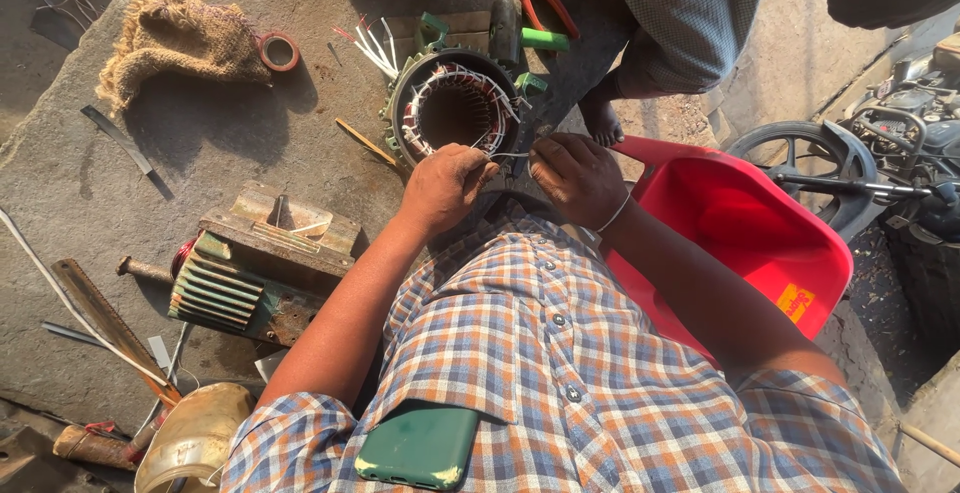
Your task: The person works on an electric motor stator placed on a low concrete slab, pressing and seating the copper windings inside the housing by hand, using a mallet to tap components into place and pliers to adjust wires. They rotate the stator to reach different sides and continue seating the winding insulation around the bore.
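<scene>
Stator [455, 108] sits on the floor [70, 193] just ahead of both hands, bore facing up. A thin wire [508, 155] runs left-right between them: left hand [445, 185] pinched on one end, right hand [577, 177] pinched on the other, both touching the near rim. Red chair [760, 243] just right of right hand; motor housing [255, 273] left, nearer the body.

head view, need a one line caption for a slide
Both hands, left hand and right hand, work a thin white strand at the rim of a wound motor stator on a stone slab.
</scene>
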{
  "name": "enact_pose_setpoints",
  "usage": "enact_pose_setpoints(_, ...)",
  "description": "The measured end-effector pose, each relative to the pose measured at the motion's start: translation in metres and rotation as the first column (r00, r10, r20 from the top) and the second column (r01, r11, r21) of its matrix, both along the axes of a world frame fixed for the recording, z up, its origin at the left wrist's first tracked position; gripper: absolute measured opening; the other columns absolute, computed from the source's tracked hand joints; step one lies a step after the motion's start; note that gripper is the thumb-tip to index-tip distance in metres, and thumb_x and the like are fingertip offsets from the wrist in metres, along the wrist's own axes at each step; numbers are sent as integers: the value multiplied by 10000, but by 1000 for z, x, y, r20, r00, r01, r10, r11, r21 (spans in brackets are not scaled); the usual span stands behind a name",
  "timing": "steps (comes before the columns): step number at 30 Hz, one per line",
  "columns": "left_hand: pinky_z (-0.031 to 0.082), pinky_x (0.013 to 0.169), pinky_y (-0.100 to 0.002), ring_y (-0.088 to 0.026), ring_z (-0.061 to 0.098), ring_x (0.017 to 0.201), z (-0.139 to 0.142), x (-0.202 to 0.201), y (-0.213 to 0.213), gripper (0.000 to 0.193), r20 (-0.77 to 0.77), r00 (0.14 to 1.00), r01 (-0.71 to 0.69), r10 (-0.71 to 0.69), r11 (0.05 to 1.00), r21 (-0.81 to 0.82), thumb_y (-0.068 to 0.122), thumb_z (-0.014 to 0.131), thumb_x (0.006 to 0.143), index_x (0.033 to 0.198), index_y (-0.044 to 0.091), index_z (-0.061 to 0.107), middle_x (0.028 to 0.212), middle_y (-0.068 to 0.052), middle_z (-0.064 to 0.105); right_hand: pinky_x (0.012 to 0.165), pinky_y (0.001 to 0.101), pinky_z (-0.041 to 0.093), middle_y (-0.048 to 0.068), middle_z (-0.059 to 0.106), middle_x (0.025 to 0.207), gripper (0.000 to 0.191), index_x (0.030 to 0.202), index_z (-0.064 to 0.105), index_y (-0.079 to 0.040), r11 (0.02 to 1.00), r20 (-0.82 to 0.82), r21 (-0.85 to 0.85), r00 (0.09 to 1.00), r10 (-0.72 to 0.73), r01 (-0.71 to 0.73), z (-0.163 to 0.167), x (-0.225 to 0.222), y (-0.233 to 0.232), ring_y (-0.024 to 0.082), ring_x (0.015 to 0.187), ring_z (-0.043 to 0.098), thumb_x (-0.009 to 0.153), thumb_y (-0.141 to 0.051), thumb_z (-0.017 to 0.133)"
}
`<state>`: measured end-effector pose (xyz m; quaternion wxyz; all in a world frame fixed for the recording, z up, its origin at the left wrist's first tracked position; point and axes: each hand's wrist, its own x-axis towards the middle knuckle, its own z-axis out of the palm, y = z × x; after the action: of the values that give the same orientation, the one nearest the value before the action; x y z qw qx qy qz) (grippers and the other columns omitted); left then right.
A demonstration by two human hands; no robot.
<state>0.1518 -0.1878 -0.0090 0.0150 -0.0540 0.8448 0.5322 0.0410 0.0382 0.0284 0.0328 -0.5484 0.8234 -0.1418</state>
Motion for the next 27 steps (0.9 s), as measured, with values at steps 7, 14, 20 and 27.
enact_pose_setpoints(7, 536, 756, -411, -277, 675, 851, -2, -1, 2, 195, -15, 1000, -10, 10, 1000, -4, 268, 709, 965, 975, 75, 738, 894, -85, 701, 949, 438, 558, 143, 678, 1233, 476, 1265, 639, -11, 997, 84, -29, 994, -64, 66, 6, 1, 6, 317, 1152, 668, 845, -157, 809)
enact_pose_setpoints(14, 533, 749, -407, -270, 672, 835, -2, 0, 3, 198, 13, 1000, -4, 4, 1000, 0, 275, 704, 964, 972, 82, 745, 877, -82, 696, 958, 427, 562, 117, 666, 1239, 413, 1230, 666, -16, 1000, 25, 2, 999, -21, 21, 1, -2, 3, 302, 1158, 661, 866, -157, 801)
enact_pose_setpoints(20, 525, 741, -414, -277, 660, 827, -2, 0, 3, 197, -9, 1000, 1, -2, 1000, -8, 272, 703, 971, 959, 77, 736, 858, -87, 680, 961, 433, 553, 118, 670, 1241, 359, 1227, 666, -24, 998, 96, -15, 993, -62, 64, 4, 2, 0, 310, 1158, 659, 914, -162, 775)
enact_pose_setpoints(27, 527, 733, -410, -272, 661, 818, -2, 0, 3, 203, 9, 1000, -2, 2, 1000, 11, 279, 701, 964, 964, 81, 742, 853, -85, 680, 946, 442, 548, 140, 670, 1245, 412, 1242, 657, -8, 997, 113, -21, 991, -65, 68, 7, 1, 2, 327, 1148, 656, 873, -158, 762)
